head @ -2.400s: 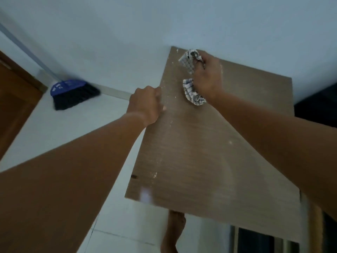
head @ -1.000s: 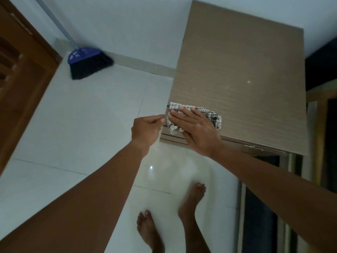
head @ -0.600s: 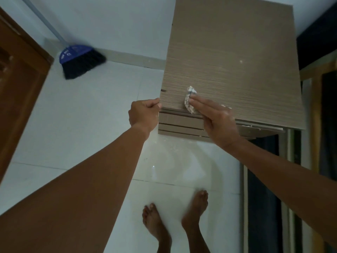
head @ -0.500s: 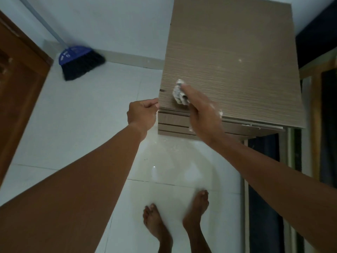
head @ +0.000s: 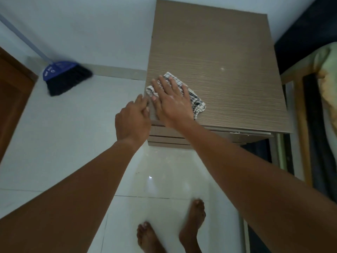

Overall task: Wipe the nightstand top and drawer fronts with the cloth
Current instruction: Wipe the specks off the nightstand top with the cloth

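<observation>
The nightstand top [head: 218, 57] is a brown wood-grain panel seen from above. Its drawer fronts [head: 164, 138] show just below the front edge. A checked black-and-white cloth [head: 196, 102] lies on the top near the front left corner. My right hand [head: 171, 101] presses flat on the cloth with the fingers spread. My left hand [head: 132, 121] is curled at the left front corner of the nightstand, touching its edge beside my right thumb. Most of the cloth is hidden under my right hand.
A blue broom with black bristles [head: 63, 75] leans on the white wall at the left. A brown wooden door [head: 12, 94] stands at the far left. A bed frame with a greenish pillow [head: 326, 79] is at the right. My bare feet [head: 191, 221] stand on white tiles.
My right hand went from a bunched grip on the cloth to lying flat on it, spread out, slightly farther onto the top. The left hand stayed at the front left corner.
</observation>
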Available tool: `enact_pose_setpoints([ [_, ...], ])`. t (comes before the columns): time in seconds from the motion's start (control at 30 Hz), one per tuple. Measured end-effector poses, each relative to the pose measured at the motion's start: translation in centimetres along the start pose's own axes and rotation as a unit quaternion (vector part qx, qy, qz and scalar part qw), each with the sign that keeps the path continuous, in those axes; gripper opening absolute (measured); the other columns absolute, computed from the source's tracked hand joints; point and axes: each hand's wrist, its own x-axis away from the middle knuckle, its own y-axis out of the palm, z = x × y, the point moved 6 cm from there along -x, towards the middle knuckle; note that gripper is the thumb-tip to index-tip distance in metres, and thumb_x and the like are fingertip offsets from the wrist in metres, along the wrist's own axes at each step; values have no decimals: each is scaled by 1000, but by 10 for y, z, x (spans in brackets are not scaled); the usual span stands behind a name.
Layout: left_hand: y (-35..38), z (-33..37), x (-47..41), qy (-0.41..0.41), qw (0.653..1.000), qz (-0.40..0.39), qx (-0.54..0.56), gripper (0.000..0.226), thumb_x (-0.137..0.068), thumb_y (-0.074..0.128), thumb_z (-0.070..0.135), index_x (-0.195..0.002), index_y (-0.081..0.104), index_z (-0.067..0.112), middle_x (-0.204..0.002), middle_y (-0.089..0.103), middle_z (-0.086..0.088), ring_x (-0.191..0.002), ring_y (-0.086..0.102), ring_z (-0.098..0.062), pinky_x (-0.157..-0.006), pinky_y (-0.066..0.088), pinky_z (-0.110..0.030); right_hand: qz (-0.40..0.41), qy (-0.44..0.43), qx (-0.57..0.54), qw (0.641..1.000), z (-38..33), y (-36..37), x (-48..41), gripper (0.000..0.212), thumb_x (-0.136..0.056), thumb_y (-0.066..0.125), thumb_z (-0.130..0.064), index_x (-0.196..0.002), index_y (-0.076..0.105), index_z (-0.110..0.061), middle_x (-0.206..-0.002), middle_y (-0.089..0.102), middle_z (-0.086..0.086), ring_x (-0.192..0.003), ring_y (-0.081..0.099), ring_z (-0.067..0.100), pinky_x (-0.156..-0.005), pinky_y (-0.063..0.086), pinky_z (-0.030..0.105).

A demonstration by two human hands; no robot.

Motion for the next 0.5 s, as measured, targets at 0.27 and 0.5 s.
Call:
enact_pose_setpoints([
  [0.27, 29, -8, 29, 84, 970, -98, -208, 48, -100, 44, 47, -136, 54, 17, -151, 48, -1, -139, 38, -30, -113, 32, -52, 37, 212, -27, 976, 100, -1, 39, 53, -108, 18, -47, -160, 15, -37, -171, 10, -6, -158, 2, 25, -120, -3, 68],
  [0.5, 33, -18, 21, 4, 957, -138, -254, 55, -90, 56, 62, -119, 67, 17, -115, 69, -6, -123, 56, -29, -114, 30, -57, 50, 438, -27, 897, 181, 10, 116, 57, -106, 11, -55, -160, 5, -41, -171, -1, -4, -156, -5, 36, -118, -4, 71],
])
